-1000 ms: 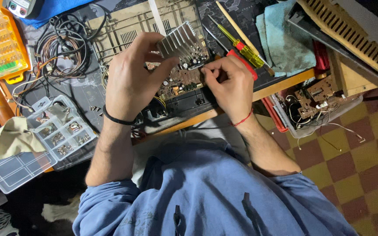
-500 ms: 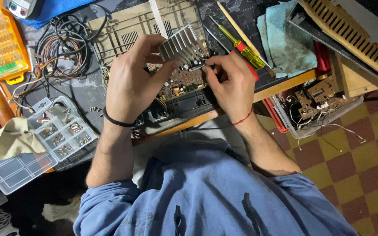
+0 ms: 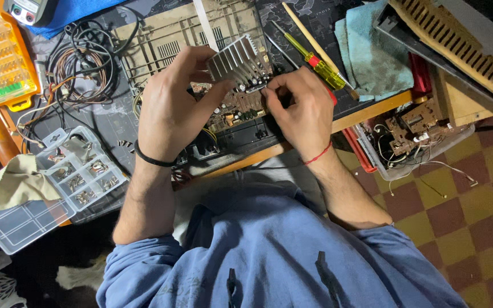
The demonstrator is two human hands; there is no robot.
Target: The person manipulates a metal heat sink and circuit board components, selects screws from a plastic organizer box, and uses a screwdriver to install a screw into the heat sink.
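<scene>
Finned heatsink [image 3: 236, 58] gripped by left hand [image 3: 169, 114]; right hand [image 3: 303, 108], at its 3 o'clock, pinched closed over circuit board [image 3: 238, 108].

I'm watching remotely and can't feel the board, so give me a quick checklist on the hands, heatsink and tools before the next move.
1. Left hand grips finned heatsink: ok.
2. Right hand pinching at circuit board edge: ok; what it pinches, cannot tell.
3. Yellow screwdriver lies close beside right hand: ok.
4. Clear parts organizer open, lid back: ok.
5. Board fastenings: cannot tell, hidden by hands.
</scene>
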